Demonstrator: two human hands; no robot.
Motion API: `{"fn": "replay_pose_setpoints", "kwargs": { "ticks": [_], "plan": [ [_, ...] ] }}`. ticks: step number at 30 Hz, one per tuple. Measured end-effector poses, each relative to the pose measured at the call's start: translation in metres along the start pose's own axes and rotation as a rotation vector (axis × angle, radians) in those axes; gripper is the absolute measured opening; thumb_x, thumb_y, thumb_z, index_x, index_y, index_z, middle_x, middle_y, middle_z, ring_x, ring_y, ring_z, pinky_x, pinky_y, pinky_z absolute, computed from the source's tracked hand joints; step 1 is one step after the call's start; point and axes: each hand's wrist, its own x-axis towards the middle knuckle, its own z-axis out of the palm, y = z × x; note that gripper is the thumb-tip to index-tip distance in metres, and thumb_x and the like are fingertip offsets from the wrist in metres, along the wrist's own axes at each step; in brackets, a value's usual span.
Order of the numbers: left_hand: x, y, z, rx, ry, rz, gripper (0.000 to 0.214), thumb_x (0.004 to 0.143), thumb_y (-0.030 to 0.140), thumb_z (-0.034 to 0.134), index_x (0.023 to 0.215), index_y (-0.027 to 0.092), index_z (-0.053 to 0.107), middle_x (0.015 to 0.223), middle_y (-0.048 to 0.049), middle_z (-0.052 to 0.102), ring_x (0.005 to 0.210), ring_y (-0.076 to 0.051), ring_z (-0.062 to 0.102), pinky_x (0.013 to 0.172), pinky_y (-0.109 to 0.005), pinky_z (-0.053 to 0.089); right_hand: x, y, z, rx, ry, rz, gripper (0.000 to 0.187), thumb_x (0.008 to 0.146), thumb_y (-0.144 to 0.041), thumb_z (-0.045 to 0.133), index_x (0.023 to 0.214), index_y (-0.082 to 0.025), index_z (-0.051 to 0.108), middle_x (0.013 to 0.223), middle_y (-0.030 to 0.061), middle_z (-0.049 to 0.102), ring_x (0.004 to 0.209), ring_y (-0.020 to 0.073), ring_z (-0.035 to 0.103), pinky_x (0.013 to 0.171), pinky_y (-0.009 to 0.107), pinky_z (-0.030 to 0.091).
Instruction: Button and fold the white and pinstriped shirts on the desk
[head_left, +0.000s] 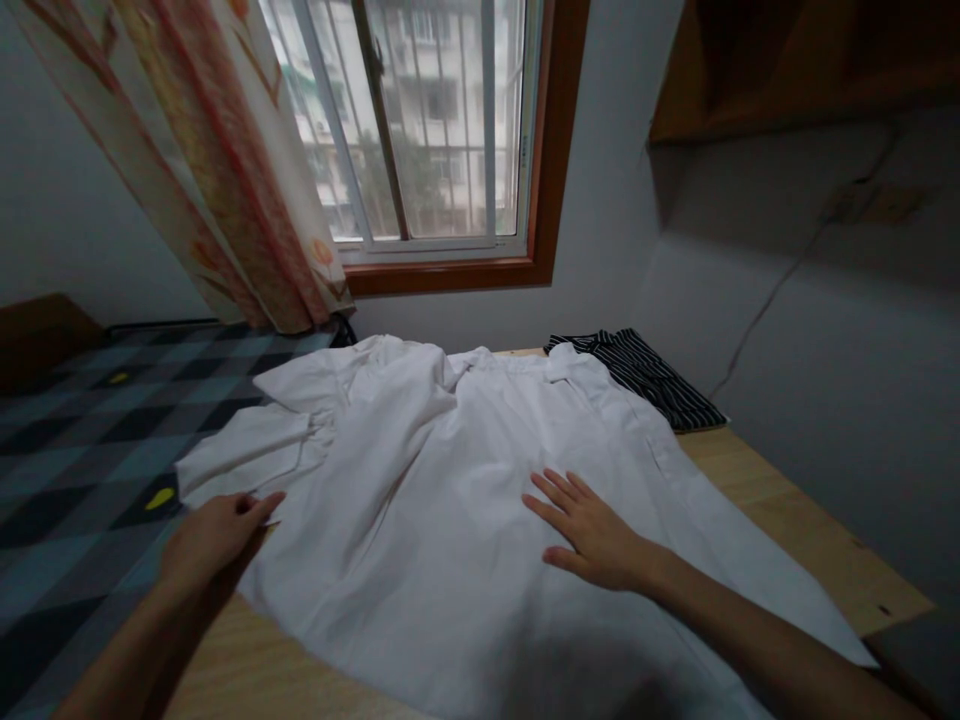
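Observation:
A white blouse (480, 500) with a gathered, ruffled sleeve (255, 450) on its left side lies spread over a wooden table. My left hand (214, 540) is at the sleeve's lower edge, thumb and fingers pinched together on the cloth. Over the middle right of the blouse, my right hand (589, 530) lies flat with its fingers spread, palm down on the fabric. Soft folds run down the left half of the garment, while the right half is smoother. Its near edge is partly in shadow.
A folded black-and-white striped garment (645, 375) lies at the table's (795, 510) back right corner. To the left is a bed with a checked cover (82, 450). A curtain (225, 170) hangs beside the window (420, 120). A cord (765, 300) runs down the right wall.

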Motion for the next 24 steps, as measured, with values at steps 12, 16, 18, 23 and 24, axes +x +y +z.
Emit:
{"fn": "replay_pose_setpoints", "kwargs": {
  "ticks": [12, 16, 18, 23, 24],
  "plan": [
    [-0.019, 0.020, 0.004, -0.032, -0.052, -0.027, 0.043, 0.076, 0.061, 0.052, 0.071, 0.019, 0.056, 0.068, -0.0073, 0.065, 0.065, -0.026, 0.061, 0.054, -0.029, 0.036, -0.009, 0.002, 0.002, 0.006, 0.057, -0.069, 0.068, 0.089, -0.054, 0.053, 0.148, -0.026, 0.034, 0.155, 0.0104, 0.032, 0.145, 0.0298, 0.020, 0.115, 0.055, 0.020],
    [-0.024, 0.028, 0.004, -0.064, 0.023, 0.008, 0.037, 0.082, 0.052, 0.045, 0.072, 0.019, 0.057, 0.072, -0.0070, 0.066, 0.068, -0.024, 0.060, 0.056, -0.028, 0.037, -0.009, 0.001, 0.003, 0.002, 0.066, -0.070, 0.067, 0.089, -0.054, 0.053, 0.147, -0.026, 0.036, 0.154, 0.0104, 0.034, 0.144, 0.0300, 0.023, 0.115, 0.054, 0.021],
    [-0.024, 0.033, 0.001, -0.107, 0.089, -0.031, 0.039, 0.083, 0.054, 0.045, 0.082, 0.017, 0.059, 0.077, -0.0081, 0.066, 0.070, -0.024, 0.061, 0.058, -0.029, 0.039, -0.009, 0.001, 0.003, 0.001, 0.067, -0.068, 0.066, 0.089, -0.054, 0.053, 0.146, -0.025, 0.037, 0.153, 0.0102, 0.034, 0.143, 0.0302, 0.024, 0.115, 0.054, 0.022],
    [-0.022, 0.049, 0.003, -0.214, -0.013, 0.074, 0.047, 0.074, 0.055, 0.052, 0.097, 0.015, 0.063, 0.085, -0.0090, 0.068, 0.077, -0.024, 0.064, 0.064, -0.030, 0.045, -0.010, 0.001, 0.004, 0.005, 0.082, -0.063, 0.064, 0.089, -0.052, 0.054, 0.146, -0.026, 0.038, 0.153, 0.0098, 0.035, 0.143, 0.0302, 0.025, 0.114, 0.054, 0.023],
    [-0.021, 0.053, 0.005, -0.202, -0.036, 0.094, 0.044, 0.071, 0.053, 0.055, 0.092, 0.016, 0.065, 0.081, -0.0077, 0.067, 0.075, -0.024, 0.063, 0.063, -0.030, 0.045, -0.010, 0.001, 0.004, 0.004, 0.081, -0.062, 0.064, 0.089, -0.052, 0.053, 0.146, -0.026, 0.038, 0.153, 0.0099, 0.035, 0.143, 0.0303, 0.025, 0.114, 0.054, 0.023]
  ]
}}
